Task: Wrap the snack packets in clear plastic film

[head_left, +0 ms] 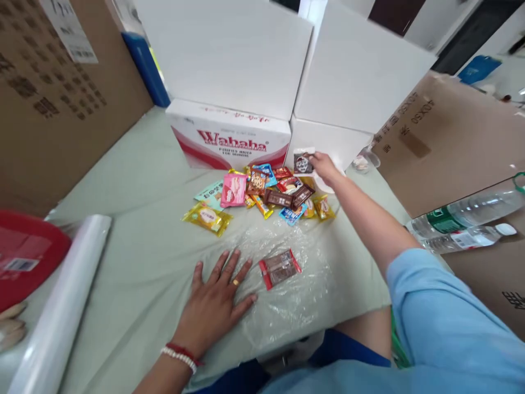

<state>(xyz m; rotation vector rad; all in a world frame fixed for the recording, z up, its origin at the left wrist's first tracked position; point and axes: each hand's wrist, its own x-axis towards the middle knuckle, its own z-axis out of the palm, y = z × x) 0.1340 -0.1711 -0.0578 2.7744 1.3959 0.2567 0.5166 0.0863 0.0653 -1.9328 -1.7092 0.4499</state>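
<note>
My left hand [219, 298] lies flat on the cloth-covered table with its fingers spread. Just right of it, a red-and-brown snack packet [280, 268] rests on a crinkled clear plastic bag [295, 312]. Farther off, my right hand [325, 167] pinches a dark snack packet [304, 162] with a white top, at the far side of a heap of wrapped snacks. In that heap are a pink packet [233, 190], a brown cookie packet [257, 181] and brown bars [279, 198]. A yellow packet [209, 218] lies at the heap's left end.
Behind the heap stands a white Wahaha carton [233, 139]. Cardboard boxes rise at the left [69, 109] and right [447, 137]. A plastic roll [61, 301] and a red container [30, 254] sit on the left; plastic bottles [467, 238] lie on the right.
</note>
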